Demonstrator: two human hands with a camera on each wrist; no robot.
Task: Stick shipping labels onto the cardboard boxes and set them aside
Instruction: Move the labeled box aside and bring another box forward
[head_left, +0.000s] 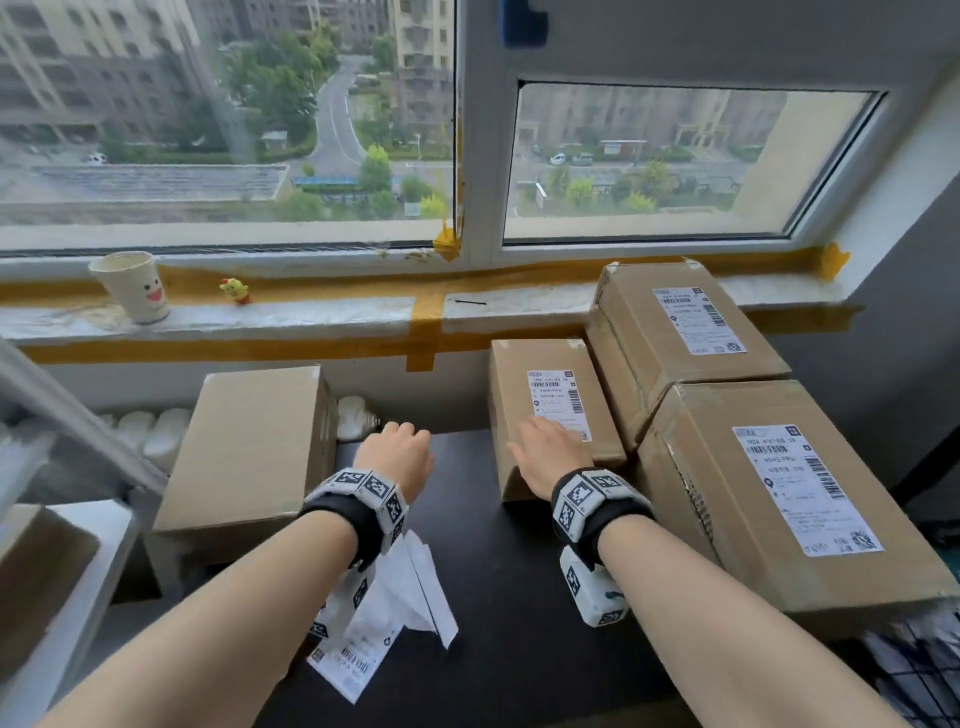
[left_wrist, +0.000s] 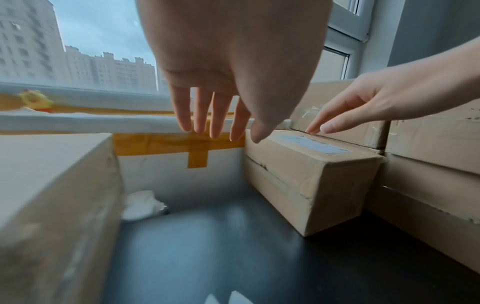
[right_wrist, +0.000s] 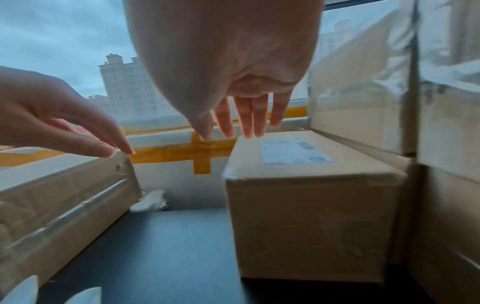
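Note:
A small cardboard box (head_left: 540, 467) with a white shipping label (head_left: 558, 402) stands on the black table (head_left: 519, 571), against two bigger labelled boxes (head_left: 685, 332) (head_left: 779, 493). My right hand (head_left: 548, 447) hovers over its near top, fingers straight (right_wrist: 244, 123); whether it touches the box I cannot tell. My left hand (head_left: 400, 441) hangs with relaxed fingers (left_wrist: 210, 123) over the gap, beside the right edge of a plain unlabelled box (head_left: 249, 452). Neither hand holds anything. Loose label sheets (head_left: 384, 613) lie on the table under my left wrist.
A paper cup (head_left: 132, 286) and a small yellow toy (head_left: 235, 290) stand on the taped windowsill (head_left: 332, 312). White bulbs (head_left: 358, 415) lie behind the plain box. A metal shelf frame (head_left: 78, 415) rises at the left, and the wall closes in on the right.

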